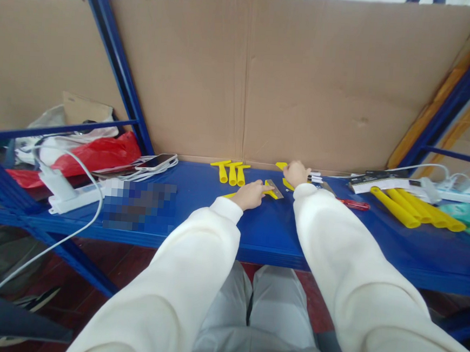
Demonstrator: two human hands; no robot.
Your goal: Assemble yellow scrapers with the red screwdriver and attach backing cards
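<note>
My left hand (250, 194) is closed round a yellow-handled scraper (273, 189), its metal blade pointing right, low over the blue shelf. Farther back and to the right, my right hand (296, 174) is closed among small yellow pieces (281, 166); what its fingers hold is hidden. Three yellow T-shaped handles (232, 173) lie side by side near the cardboard, left of my hands. Just right of my right hand are some white-and-dark sticks (315, 177) and a red tool (355, 205).
Several yellow tubes (413, 207) lie at the right beside a black-and-white box (381, 183). A phone (157, 162), white cables, a power strip (76, 197) and a red bag (102, 154) occupy the left. Cardboard (307, 84) stands behind the blue shelf (271, 238); blue posts flank it.
</note>
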